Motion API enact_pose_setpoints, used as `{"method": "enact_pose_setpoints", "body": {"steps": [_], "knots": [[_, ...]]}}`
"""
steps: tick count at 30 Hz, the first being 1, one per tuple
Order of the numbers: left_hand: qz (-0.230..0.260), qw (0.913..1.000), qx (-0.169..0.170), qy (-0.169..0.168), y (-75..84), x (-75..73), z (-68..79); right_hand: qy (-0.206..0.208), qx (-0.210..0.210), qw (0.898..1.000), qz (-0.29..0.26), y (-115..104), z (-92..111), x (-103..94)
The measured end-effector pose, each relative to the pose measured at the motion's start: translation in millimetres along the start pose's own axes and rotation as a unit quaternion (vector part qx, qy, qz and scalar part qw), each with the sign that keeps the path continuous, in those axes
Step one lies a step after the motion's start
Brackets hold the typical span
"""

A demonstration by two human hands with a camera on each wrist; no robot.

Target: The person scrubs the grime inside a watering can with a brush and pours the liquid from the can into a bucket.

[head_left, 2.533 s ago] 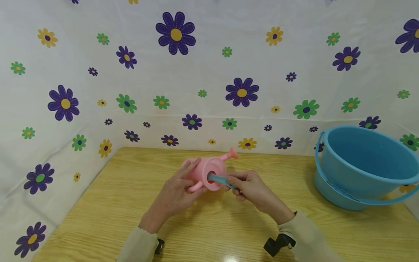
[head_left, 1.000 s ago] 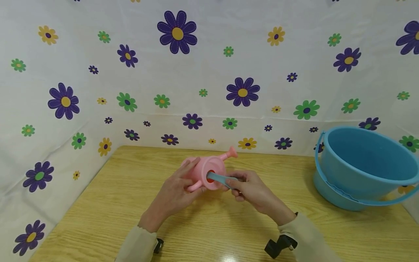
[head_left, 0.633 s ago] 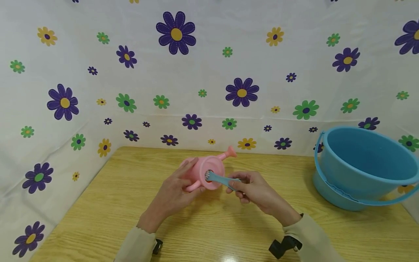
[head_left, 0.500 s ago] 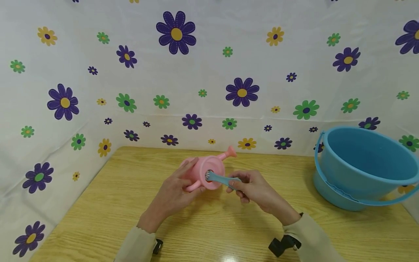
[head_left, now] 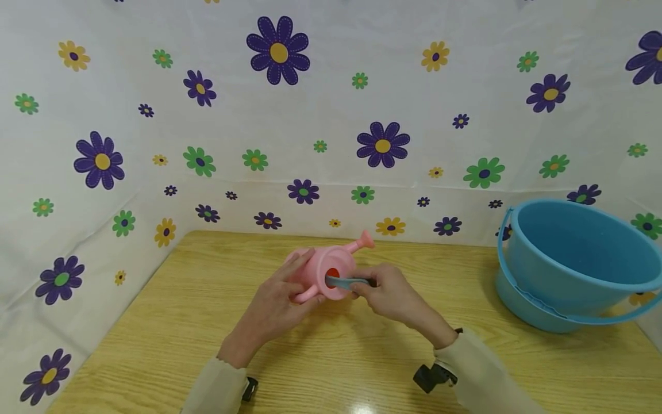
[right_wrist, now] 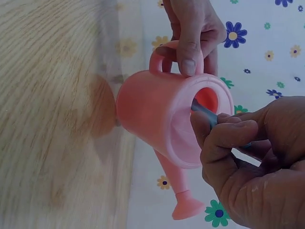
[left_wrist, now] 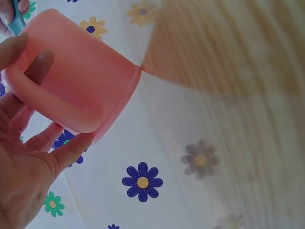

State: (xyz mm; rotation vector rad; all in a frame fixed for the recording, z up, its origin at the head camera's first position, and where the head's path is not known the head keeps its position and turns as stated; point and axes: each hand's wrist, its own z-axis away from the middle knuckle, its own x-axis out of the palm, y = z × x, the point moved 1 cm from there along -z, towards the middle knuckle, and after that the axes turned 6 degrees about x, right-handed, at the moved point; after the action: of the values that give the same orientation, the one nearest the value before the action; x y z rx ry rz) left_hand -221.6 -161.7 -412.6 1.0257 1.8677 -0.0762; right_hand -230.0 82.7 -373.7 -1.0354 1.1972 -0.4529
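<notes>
A pink watering can [head_left: 320,260] is tipped so its top faces the person; its base edge meets the tabletop in the left wrist view. My left hand [head_left: 274,302] grips the can's handle, with fingers spread along the body [left_wrist: 90,71]. Between the thumb and fingers of my right hand [head_left: 398,294] is a small blue brush [head_left: 343,282]. Its head has gone into the can's round opening, so the bristles are hidden. In the right wrist view the brush [right_wrist: 206,113] slants into the hole, and the spout [right_wrist: 174,176] points away from the left hand.
A large blue bucket [head_left: 548,290] with a hanging handle stands at the right of the wooden table [head_left: 207,322]. A white flower-patterned sheet [head_left: 331,103] covers the wall behind and the left side.
The brush head was drawn partly out about half a second ago, showing its bristles. Now my right hand has moved left and it is back inside. My left hand and the can barely moved.
</notes>
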Motion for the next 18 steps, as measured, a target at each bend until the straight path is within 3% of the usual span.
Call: {"method": "enact_pose_setpoints", "body": {"steps": [11,18], "knots": [[-0.001,1.0000,0.004,0.000,0.1,0.1,-0.4,0.014,-0.063,0.990,0.123,-14.8,-12.2,7.1],[-0.002,0.9999,0.012,0.005,-0.1,0.1,-1.0,0.009,-0.079,0.986,0.148,-17.3,-13.2,6.9]]}}
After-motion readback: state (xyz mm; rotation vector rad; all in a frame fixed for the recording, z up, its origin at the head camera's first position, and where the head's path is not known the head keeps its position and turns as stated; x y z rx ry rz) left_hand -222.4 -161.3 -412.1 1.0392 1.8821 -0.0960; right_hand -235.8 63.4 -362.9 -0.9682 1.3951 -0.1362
